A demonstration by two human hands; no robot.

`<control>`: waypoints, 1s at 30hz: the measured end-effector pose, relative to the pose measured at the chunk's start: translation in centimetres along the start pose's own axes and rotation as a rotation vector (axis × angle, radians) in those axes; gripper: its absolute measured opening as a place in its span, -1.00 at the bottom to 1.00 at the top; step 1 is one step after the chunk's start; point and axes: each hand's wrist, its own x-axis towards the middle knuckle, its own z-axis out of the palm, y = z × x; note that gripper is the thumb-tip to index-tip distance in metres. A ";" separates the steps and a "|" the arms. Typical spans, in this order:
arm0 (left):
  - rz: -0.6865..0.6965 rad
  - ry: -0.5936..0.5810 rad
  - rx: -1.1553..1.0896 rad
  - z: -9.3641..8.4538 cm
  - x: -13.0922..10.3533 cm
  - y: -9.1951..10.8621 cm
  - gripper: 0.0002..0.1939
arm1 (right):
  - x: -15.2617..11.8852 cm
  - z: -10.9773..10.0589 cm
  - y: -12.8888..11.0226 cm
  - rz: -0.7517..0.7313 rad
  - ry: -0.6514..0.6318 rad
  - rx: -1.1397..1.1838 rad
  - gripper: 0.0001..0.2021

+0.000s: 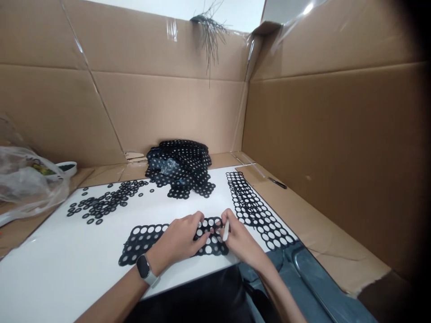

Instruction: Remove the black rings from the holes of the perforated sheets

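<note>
A black strip of joined rings (pixel 145 237) lies flat on the white board under my hands. Some rings show white board through them, while others look filled with dark grey discs. My left hand (pixel 182 233), with a watch on its wrist, grips the strip near its right part with curled fingers. Close by on the right, my right hand (pixel 239 237) is closed around a slim whitish stick-like tool (pixel 226 230). Its fingertips meet the strip's right end. The tool's tip and whatever lies between the fingertips are hard to make out.
Loose dark ring discs (pixel 107 202) are scattered on the white board (pixel 50 260). Behind sits a heaped black dotted ring sheet (pixel 182 161). Another ring strip (pixel 252 202) lies right, near a black pen-like item (pixel 278 182). Cardboard walls (pixel 175 103) enclose the back and right; a plastic bag (pixel 30 184) is left.
</note>
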 end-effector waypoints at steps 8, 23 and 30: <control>-0.086 -0.079 -0.434 -1.1 0.3 -1.2 -0.79 | -0.2 -0.8 -1.6 0.021 0.027 0.038 -0.84; 0.063 0.086 -0.155 -1.1 0.0 -0.6 -0.75 | 0.2 -0.7 -0.3 -0.094 -0.021 0.069 -0.60; 0.107 -0.093 -0.137 -1.5 -0.3 0.3 -0.61 | 0.6 -0.3 0.1 -0.131 -0.088 0.262 -0.53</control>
